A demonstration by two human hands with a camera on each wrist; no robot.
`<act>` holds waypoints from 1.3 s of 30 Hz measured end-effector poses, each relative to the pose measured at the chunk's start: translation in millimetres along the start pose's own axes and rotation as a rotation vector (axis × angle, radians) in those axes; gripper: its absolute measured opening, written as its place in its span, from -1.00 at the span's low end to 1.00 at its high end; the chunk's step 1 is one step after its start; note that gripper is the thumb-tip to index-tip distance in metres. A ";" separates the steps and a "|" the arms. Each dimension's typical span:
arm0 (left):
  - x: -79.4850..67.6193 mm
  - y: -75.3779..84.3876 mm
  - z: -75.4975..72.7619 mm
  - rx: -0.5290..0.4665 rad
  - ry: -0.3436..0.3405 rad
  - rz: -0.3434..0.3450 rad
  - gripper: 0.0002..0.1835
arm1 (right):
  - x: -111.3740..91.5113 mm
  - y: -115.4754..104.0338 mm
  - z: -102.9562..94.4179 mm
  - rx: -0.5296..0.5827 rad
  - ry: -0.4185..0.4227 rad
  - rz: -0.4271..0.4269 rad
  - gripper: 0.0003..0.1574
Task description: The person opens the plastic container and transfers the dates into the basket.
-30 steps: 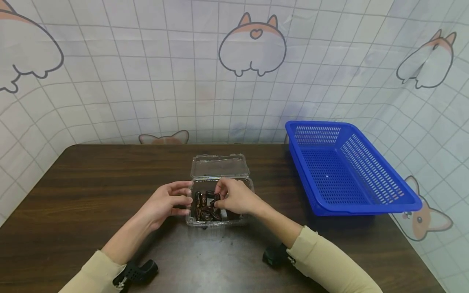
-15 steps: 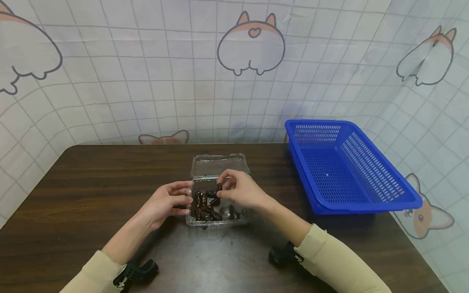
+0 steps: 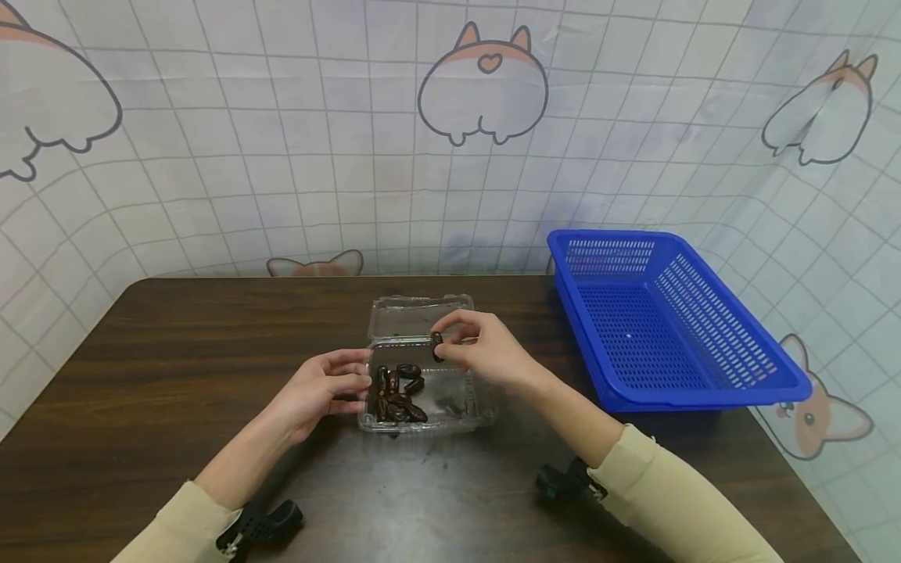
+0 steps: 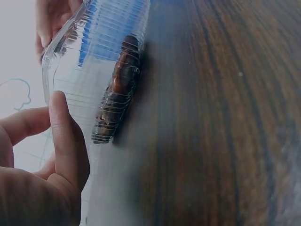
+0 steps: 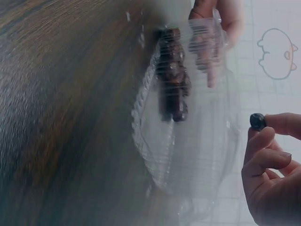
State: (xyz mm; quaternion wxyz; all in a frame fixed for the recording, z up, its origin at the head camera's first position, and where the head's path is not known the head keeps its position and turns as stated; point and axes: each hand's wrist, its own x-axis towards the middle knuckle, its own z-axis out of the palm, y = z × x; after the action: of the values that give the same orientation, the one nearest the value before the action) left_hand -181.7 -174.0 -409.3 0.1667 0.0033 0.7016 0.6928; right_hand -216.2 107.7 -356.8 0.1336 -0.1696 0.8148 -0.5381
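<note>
A clear plastic clamshell box [image 3: 450,403] lies on the table with its lid [image 3: 411,319] tipped back. Several dark, shiny dried dates [image 3: 397,407] sit in its left half and show through the wall in the left wrist view. My right hand [image 3: 493,348] pinches one date [image 3: 437,346] between thumb and fingertips, raised above the back of the box. In the right wrist view that date [image 5: 257,121] appears end-on, apart from the box. The fingertips of my left hand [image 3: 313,391] rest against the box's left side, fingers spread and only slightly bent.
A blue slotted plastic basket [image 3: 676,328] stands to the right on the dark wooden table [image 3: 211,320]. Behind the table hangs a white gridded cloth [image 3: 317,156] with cartoon animals. Black wrist straps [image 3: 260,528] sit at both cuffs.
My right hand has lifted one date out from among the others and moved up and to the right with it. The left hand stays at the box's side.
</note>
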 end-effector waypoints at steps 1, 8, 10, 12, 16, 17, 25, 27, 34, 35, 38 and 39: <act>-0.5 0.3 -0.1 0.000 0.002 0.000 -0.41 | -1.0 -1.1 -1.7 0.002 0.007 0.002 -0.63; -3.5 1.5 -2.0 0.009 -0.011 0.000 -0.42 | -11.0 -7.1 -17.2 -0.005 0.049 0.000 -0.63; -3.6 1.6 -2.2 0.004 -0.019 0.002 -0.42 | -13.5 -8.2 -22.2 -0.007 0.065 -0.001 -0.63; -3.6 1.6 -2.0 -0.004 -0.025 0.004 -0.42 | -16.2 -9.0 -27.4 -0.006 0.081 0.000 -0.64; -3.4 1.1 -2.0 -0.006 -0.029 0.009 -0.42 | -21.2 -9.2 -37.7 0.008 0.106 0.000 -0.67; -3.6 0.9 -2.0 -0.006 -0.029 0.010 -0.42 | -22.8 -9.4 -40.1 0.012 0.110 0.003 -0.67; -5.3 -0.9 -1.6 -0.030 -0.025 -0.010 -0.43 | -36.5 -10.2 -63.9 0.038 0.147 0.006 -0.61; -4.9 -1.1 -1.6 -0.033 -0.028 -0.013 -0.42 | -41.1 -9.8 -72.0 0.044 0.160 0.007 -0.59; -2.1 -0.8 -0.4 -0.036 -0.046 -0.006 -0.42 | -58.4 -7.1 -102.1 0.054 0.229 0.028 -0.49; -1.9 -0.9 -0.6 -0.037 -0.047 -0.004 -0.42 | -60.4 -6.1 -105.9 0.046 0.239 0.032 -0.48; -1.9 -1.3 -0.6 -0.043 -0.050 0.000 -0.43 | -66.9 -3.1 -115.9 0.036 0.266 0.047 -0.44; -1.7 -1.5 -0.3 -0.046 -0.050 0.001 -0.43 | -69.2 -1.6 -119.3 0.032 0.273 0.052 -0.43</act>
State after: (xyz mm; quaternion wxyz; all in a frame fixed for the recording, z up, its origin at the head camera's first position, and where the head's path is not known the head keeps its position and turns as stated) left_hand -179.8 -174.8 -410.4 0.1839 0.0170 0.6810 0.7086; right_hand -200.9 235.4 -307.0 0.0381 -0.0715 0.8207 -0.5656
